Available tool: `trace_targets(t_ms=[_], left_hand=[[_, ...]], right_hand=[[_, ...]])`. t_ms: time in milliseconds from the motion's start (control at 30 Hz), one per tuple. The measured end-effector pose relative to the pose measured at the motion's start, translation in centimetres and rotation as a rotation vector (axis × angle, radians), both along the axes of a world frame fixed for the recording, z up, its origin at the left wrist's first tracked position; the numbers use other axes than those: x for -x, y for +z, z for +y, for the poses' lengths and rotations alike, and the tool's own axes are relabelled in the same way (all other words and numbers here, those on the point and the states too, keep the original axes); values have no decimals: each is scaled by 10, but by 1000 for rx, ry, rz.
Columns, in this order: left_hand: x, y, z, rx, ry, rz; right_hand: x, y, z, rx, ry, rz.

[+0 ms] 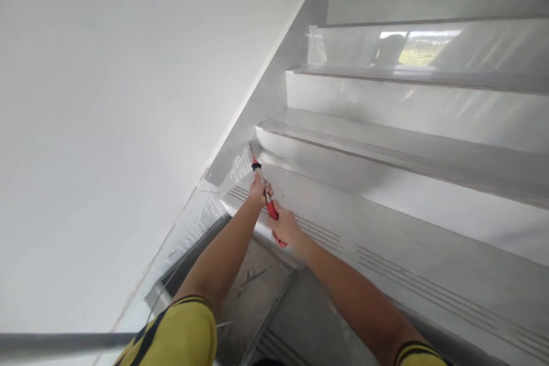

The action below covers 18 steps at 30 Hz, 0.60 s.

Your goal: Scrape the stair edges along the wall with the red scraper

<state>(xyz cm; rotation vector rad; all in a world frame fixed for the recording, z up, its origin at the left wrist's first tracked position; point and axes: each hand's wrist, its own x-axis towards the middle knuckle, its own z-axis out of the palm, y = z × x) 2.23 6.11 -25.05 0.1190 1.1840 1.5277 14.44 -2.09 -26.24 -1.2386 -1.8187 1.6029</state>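
Note:
A caulking gun (269, 200) with a red handle, a slim pale barrel and a black collar points up and away from me. My left hand (258, 189) wraps round its barrel. Further back, my right hand (285, 224) grips the red handle, and a red end sticks out below the fingers. The thin red nozzle reaches the inner corner where a stair riser (343, 168) meets the grey skirting (240, 151) along the wall. Whether the tip touches the surface I cannot tell.
Pale polished stairs (407, 229) with grooved edges climb to the upper right. A plain white wall (107, 97) fills the left. Below my arms lies a dusty, dark-framed panel (257, 283). A grey rail (64, 340) crosses the lower left.

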Motion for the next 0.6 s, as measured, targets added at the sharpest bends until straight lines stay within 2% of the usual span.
trace_targets(t_ms=[133,333,500,600], left_hand=[[5,-11,-22,1,-27,31],[-1,-12,-15,34,-19,58],[6,-11,-25,52,-20,25],[5,-11,-19,46,-12,5]], right_hand=[[2,-12,-18,44,36,-11],[-9,-5,-11,26,29,-16],[3,-5,-22,90,50,-29],[5,-7,-17,76,8,-39]])
